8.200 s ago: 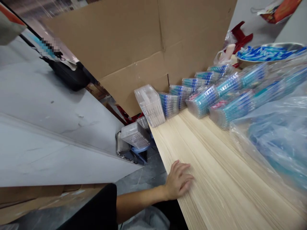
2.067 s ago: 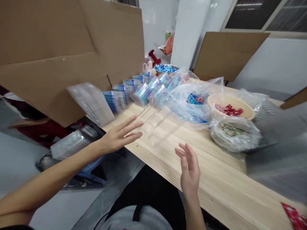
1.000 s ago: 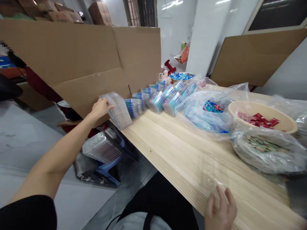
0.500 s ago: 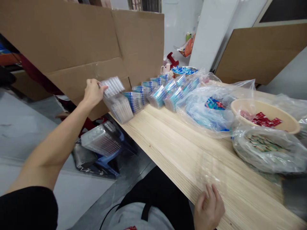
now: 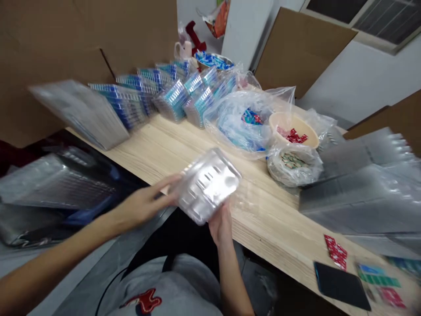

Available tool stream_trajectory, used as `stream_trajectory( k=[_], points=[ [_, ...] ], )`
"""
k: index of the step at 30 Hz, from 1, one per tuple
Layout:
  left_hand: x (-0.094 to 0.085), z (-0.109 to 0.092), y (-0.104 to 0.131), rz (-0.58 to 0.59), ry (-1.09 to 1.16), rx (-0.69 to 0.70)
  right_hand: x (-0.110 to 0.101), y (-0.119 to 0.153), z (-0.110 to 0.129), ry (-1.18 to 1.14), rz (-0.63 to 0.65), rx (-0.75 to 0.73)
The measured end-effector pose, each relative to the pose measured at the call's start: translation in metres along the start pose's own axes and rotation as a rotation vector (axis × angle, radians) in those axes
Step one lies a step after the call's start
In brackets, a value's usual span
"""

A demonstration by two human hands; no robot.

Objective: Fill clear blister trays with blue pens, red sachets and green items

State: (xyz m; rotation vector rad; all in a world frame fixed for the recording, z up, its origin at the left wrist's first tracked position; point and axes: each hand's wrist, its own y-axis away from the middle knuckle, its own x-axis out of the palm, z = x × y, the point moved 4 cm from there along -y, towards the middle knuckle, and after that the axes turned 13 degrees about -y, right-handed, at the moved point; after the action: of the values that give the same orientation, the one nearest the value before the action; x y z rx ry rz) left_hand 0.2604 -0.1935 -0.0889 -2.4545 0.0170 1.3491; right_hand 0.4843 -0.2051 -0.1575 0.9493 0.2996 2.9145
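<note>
The leaning tray stack (image 5: pixel 85 116) could topple off the bench (image 5: pixel 158 140) if knocked. My left hand (image 5: pixel 141 206) pinches the clear plastic packaging (image 5: pixel 210 184), held over the bench's near edge; my right hand (image 5: pixel 221 224) grips its near side, and uneven pressure could drop it.

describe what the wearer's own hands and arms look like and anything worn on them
The left hand and right hand are ungloved, and both forearms are bare, with no watch or bracelet visible. Blur hides any small ring. No sleeve shows; a grey garment with a red motif covers the lap.
</note>
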Motion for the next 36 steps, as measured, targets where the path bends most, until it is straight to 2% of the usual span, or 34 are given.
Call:
stream_trajectory(
  k=[2,4,7,10,12,15,18,23,28,32,36],
  points=[
    [0.031,-0.012,0.010,0.092,0.066,0.052,-0.006,-0.001,-0.003,-0.039,-0.083,0.053],
    [0.049,-0.019,0.018,0.106,0.098,0.116,-0.016,0.001,-0.004,-0.022,-0.133,0.064],
    [0.064,-0.023,0.024,0.097,0.084,0.137,-0.025,0.006,-0.003,-0.001,-0.206,0.028],
    [0.072,-0.028,0.027,0.086,0.086,0.066,-0.025,0.007,-0.002,0.020,-0.259,-0.023],
    [0.074,-0.034,0.028,0.048,0.118,0.018,-0.019,0.008,-0.001,0.043,-0.248,-0.034],
    [0.071,-0.047,0.025,0.030,0.192,0.047,-0.009,0.009,0.004,0.092,-0.198,-0.050],
    [0.068,-0.055,0.019,0.134,0.346,0.031,-0.001,0.012,0.014,0.166,-0.183,-0.073],
    [0.071,-0.051,0.014,0.223,0.549,-0.208,0.013,0.017,0.025,0.398,-0.162,-0.109],
    [0.076,-0.056,0.027,0.274,0.564,-0.204,0.015,0.021,0.032,0.530,-0.149,-0.226],
    [0.076,-0.053,0.031,0.197,0.585,-0.161,0.010,0.027,0.026,0.551,-0.088,-0.333],
    [0.070,-0.042,0.022,0.008,0.707,-0.324,0.000,0.038,0.008,0.677,-0.003,-0.463]
  ],
)
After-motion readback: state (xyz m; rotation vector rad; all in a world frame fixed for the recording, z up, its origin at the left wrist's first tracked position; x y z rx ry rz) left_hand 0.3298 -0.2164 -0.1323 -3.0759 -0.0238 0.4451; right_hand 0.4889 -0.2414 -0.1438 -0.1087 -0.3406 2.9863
